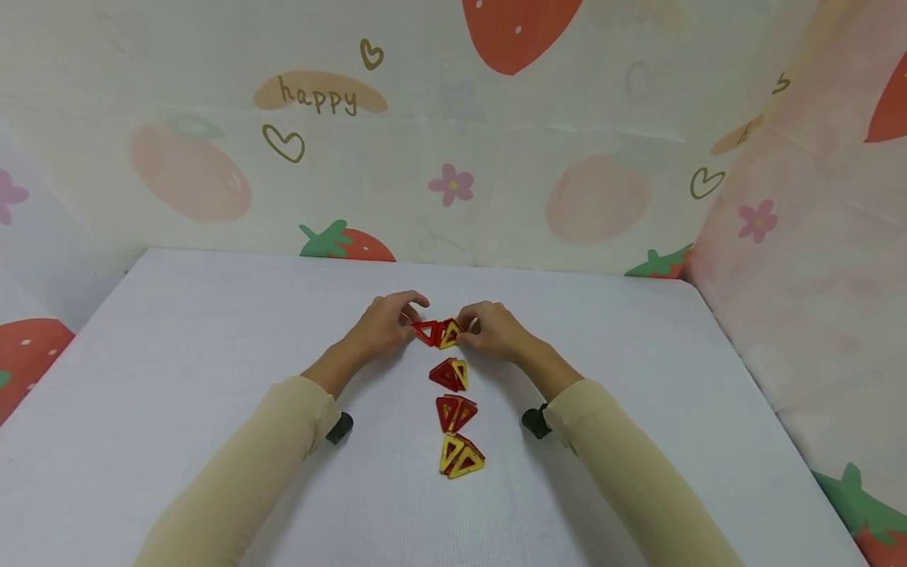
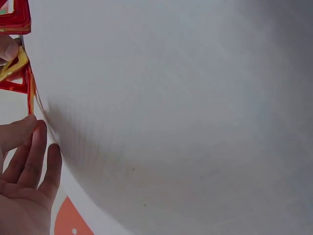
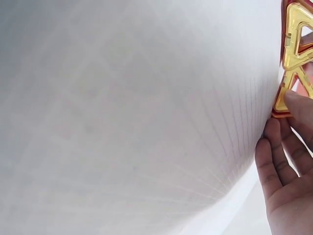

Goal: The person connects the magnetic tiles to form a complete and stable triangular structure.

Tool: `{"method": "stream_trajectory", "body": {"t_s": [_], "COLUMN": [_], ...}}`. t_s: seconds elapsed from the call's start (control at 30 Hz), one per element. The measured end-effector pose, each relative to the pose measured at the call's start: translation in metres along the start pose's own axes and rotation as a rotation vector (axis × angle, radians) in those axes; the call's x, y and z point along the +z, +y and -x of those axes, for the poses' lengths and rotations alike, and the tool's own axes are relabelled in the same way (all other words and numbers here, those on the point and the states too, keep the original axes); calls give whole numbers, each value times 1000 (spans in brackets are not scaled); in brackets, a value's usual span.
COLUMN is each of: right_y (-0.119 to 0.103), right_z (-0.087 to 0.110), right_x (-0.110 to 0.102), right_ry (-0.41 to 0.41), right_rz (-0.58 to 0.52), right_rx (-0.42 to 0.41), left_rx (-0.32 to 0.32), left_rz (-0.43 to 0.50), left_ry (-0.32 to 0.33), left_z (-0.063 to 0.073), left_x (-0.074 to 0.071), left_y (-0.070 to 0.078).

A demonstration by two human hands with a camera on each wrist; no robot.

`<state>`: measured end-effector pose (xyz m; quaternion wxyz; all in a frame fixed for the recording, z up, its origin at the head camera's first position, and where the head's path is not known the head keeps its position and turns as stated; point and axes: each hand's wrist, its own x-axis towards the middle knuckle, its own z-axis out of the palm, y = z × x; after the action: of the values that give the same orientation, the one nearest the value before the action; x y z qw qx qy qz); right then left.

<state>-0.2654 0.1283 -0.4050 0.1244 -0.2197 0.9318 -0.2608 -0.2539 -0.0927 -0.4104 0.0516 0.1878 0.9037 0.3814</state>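
At the far end of a row of translucent triangular magnetic tiles, my left hand (image 1: 383,325) pinches a red triangle tile (image 1: 425,323) between thumb and fingers. In the left wrist view this red tile (image 2: 31,100) appears nearly edge-on at the fingertips. Opposite, my right hand (image 1: 494,331) pinches a yellow triangle tile (image 1: 447,346), which stands against red pieces. The right wrist view shows the thumb on the face of that yellow tile (image 3: 280,104). Both hands work on the same cluster, and the tiles between them appear to touch.
Nearer to me, a red-and-yellow tile pyramid (image 1: 444,373), a red one (image 1: 464,413) and a yellow-and-red one (image 1: 468,471) stand in line on the white table (image 1: 212,354). A strawberry-printed curtain (image 1: 496,126) hangs behind the table's far edge.
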Motion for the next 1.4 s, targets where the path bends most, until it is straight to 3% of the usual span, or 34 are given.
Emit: {"method": "stream_trajectory", "body": {"t_s": [0.33,0.63,1.4], "right_y": [2,4,2], "right_z": [-1,-1,0], "right_x": [1,2,1], "right_ry": [3,9,10], "right_rz": [6,-4,-14], "right_rx": [-9,-21,-28], "left_rx": [64,37,50], "left_rz": [59,139,130], "left_ry": [9,-29,-14], "left_z": [-2,-4,-4], "left_x": [-1,4,12], "left_y": [3,8,13]}}
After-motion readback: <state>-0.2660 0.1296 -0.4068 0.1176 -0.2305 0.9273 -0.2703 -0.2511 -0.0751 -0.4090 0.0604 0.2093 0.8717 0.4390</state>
